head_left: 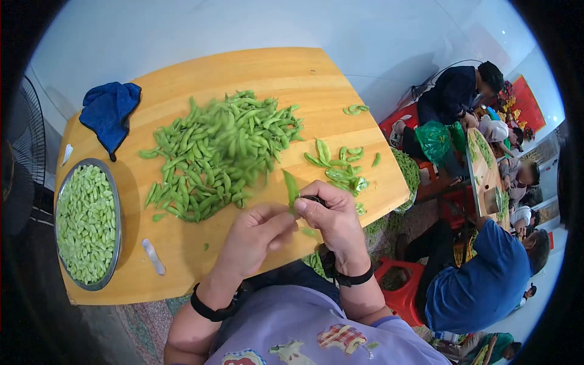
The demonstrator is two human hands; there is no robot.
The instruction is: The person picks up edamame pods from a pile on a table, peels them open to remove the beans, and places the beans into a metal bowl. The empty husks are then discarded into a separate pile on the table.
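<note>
Both hands meet over the near edge of a wooden table. My right hand grips a green bean pod that sticks up from its fingers. My left hand pinches the pod's lower end, fingertips touching the right hand. A large heap of green pods lies just beyond the hands. A smaller scatter of pods lies to the right of the hands. A metal bowl full of shelled pale green beans stands at the left end.
A blue cloth lies at the table's far left corner. A small white object rests near the bowl. To the right, other people sit on red stools around another table with green pods. A fan stands at left.
</note>
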